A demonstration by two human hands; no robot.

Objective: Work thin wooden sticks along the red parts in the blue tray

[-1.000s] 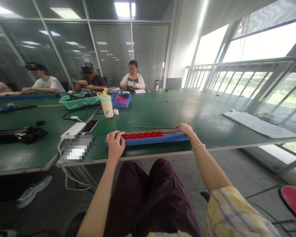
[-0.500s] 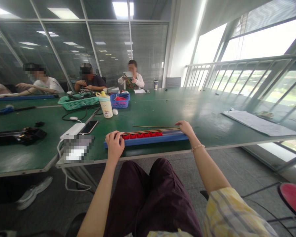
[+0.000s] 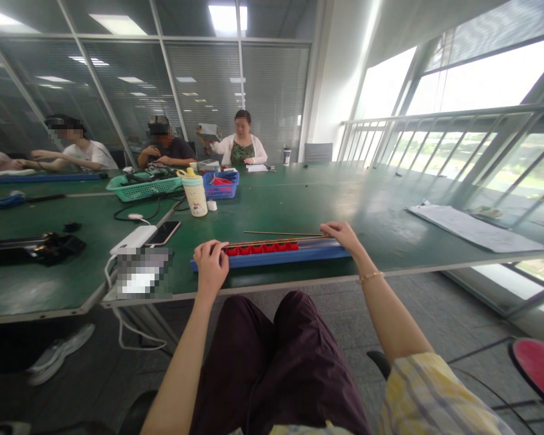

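A long blue tray (image 3: 272, 260) lies along the table's near edge, with a row of several red pieces (image 3: 265, 247) in its left and middle part. Thin, tan, wooden-looking sticks (image 3: 272, 232) run lengthwise over and just behind it. My left hand (image 3: 211, 264) curls over the tray's left end, its fingers closed where a stick's end meets them. At the other end, my right hand (image 3: 342, 234) pinches the right end of a thin stick between thumb and fingers, above the tray's bare right part. The exact fingertip contact is too small to make out.
Left of the tray are a phone (image 3: 164, 234), a white power bank (image 3: 133, 240) and a cable. A cream cup (image 3: 194, 195), green basket (image 3: 140, 188) and blue basket (image 3: 221, 188) stand farther back. Papers (image 3: 474, 227) lie right. People sit across the table.
My right hand has shifted slightly left along the tray's end and its fingers now pinch the stick. My left hand stays put. A person opposite has moved a grey box aside.
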